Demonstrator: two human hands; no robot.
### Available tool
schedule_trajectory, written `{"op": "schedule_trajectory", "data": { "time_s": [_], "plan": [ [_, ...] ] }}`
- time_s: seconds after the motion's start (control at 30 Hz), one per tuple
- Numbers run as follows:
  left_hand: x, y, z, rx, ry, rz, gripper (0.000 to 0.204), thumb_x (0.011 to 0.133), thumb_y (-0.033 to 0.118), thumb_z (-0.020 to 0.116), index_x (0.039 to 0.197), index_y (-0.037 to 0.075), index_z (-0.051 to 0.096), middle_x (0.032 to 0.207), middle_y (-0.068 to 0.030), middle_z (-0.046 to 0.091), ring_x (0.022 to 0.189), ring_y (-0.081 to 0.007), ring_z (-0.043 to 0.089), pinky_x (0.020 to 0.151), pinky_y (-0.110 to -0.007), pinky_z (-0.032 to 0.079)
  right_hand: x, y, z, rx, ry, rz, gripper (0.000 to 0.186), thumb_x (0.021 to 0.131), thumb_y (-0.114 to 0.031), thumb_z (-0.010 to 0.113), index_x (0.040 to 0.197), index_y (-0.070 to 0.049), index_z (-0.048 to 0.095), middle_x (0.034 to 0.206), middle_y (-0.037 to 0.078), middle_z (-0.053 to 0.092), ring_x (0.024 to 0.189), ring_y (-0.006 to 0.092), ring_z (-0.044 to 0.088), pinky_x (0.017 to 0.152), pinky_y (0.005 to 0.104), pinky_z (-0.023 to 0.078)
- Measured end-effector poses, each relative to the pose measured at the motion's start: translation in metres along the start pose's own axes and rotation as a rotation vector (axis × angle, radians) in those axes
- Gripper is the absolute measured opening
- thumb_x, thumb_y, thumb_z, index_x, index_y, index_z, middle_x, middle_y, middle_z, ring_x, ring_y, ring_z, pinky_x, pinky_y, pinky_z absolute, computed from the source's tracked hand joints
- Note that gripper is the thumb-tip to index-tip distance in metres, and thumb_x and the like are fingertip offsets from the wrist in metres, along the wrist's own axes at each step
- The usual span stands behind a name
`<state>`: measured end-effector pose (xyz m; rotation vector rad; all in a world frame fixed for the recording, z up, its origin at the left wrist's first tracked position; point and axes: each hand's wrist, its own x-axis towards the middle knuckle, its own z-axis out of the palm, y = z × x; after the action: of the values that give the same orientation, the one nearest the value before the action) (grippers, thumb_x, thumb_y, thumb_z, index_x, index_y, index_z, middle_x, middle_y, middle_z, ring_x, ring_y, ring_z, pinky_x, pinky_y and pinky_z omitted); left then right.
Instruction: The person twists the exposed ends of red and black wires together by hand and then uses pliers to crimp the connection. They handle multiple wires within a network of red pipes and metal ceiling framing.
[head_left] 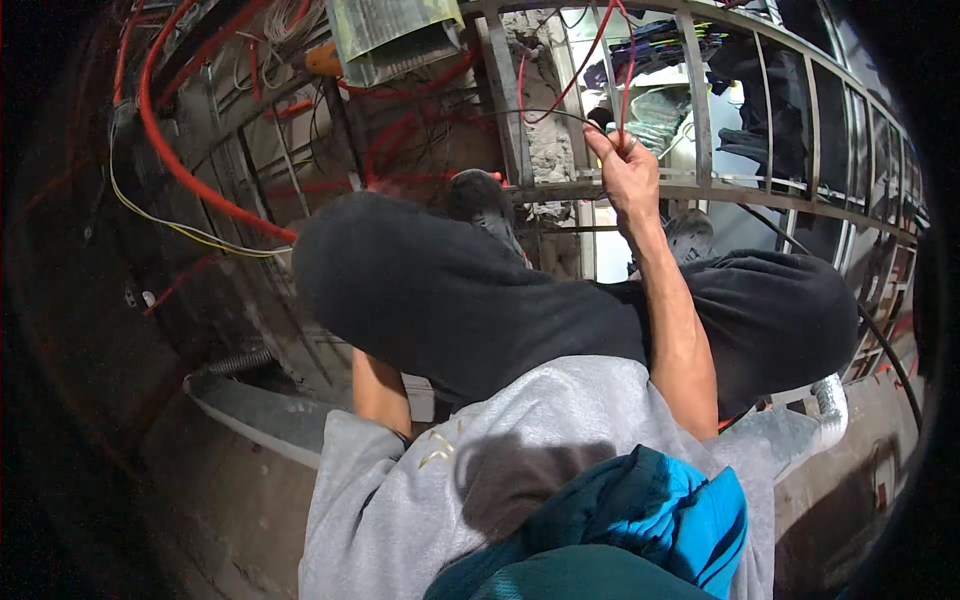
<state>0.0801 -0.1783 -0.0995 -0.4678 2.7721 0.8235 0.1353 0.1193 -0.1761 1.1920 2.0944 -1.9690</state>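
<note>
My right hand is raised beyond my lap, over a metal frame rail, with its fingers pinched on a thin black wire. The wire curves off to the left from my fingertips. A thin red wire hangs down to the same fingers; whether they grip it too, I cannot tell. Beside it, another red wire dips in a loop. My left forearm passes beneath my bent left leg, and the left hand is hidden there.
A metal frame with cross bars spans the far side and right. Thick red conduit bends down the left, beside white and yellow wires. Grey ducting and a silver flexible duct flank me. A box-like metal piece stands far ahead.
</note>
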Motion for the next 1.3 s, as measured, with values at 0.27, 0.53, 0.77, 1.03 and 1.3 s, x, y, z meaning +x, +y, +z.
{"op": "schedule_trajectory", "data": {
  "time_s": [0.27, 0.53, 0.77, 1.03, 1.3],
  "plan": [
    [0.046, 0.017, -0.055, -0.241, -0.113, 0.279, 0.016, 0.101, 0.01, 0.067, 0.112, 0.004, 0.076, 0.087, -0.003, 0.069, 0.075, -0.0088, 0.062, 0.064, -0.026, 0.049, -0.003, -0.012, -0.008, -0.026, 0.025, -0.068, 0.032, 0.089, -0.031, 0.082, 0.076, -0.004, 0.071, 0.062, -0.006, 0.057, 0.06, 0.0055, 0.046, 0.057, 0.0263, 0.039],
    [0.031, 0.039, -0.057, -0.339, -0.126, 0.265, 0.014, 0.099, 0.009, 0.07, 0.11, 0.002, 0.073, 0.088, -0.0029, 0.067, 0.076, -0.0103, 0.061, 0.066, -0.026, 0.048, -0.011, -0.051, -0.008, 0.111, -0.147, -0.19, 0.019, 0.093, -0.019, 0.079, 0.105, -0.005, 0.075, 0.083, -0.002, 0.072, 0.073, 0.004, 0.059, 0.068, 0.0217, 0.048],
    [0.022, -0.083, -0.021, -0.356, -0.184, 0.342, 0.025, 0.096, 0.01, 0.059, 0.117, 0.001, 0.07, 0.113, -0.0161, 0.07, 0.105, -0.0313, 0.067, 0.092, -0.043, 0.052, -0.019, -0.043, -0.016, 0.229, -0.225, -0.077, 0.009, 0.091, -0.007, 0.079, 0.097, -0.003, 0.074, 0.087, -0.001, 0.07, 0.078, 0.0055, 0.061, 0.073, 0.0203, 0.046],
    [0.023, -0.143, -0.006, 0.112, -0.228, 0.15, 0.03, 0.095, 0.008, 0.056, 0.121, 0.005, 0.069, 0.109, -0.0246, 0.071, 0.107, -0.0446, 0.067, 0.091, -0.051, 0.053, -0.016, -0.041, -0.005, 0.341, -0.22, -0.045, 0.014, 0.09, -0.012, 0.081, 0.101, -0.007, 0.073, 0.077, -0.008, 0.061, 0.056, 0.0004, 0.038, 0.051, 0.0209, 0.026],
    [0.046, -0.091, -0.078, -0.152, -0.004, 0.368, 0.019, 0.102, 0.013, 0.059, 0.112, 0.002, 0.071, 0.102, -0.0177, 0.076, 0.096, -0.0313, 0.075, 0.083, -0.036, 0.057, -0.014, -0.044, -0.009, 0.239, -0.236, -0.058, 0.018, 0.094, -0.019, 0.079, 0.105, -0.007, 0.071, 0.073, -0.01, 0.056, 0.055, -0.0001, 0.037, 0.05, 0.0199, 0.025]
  ]
}}
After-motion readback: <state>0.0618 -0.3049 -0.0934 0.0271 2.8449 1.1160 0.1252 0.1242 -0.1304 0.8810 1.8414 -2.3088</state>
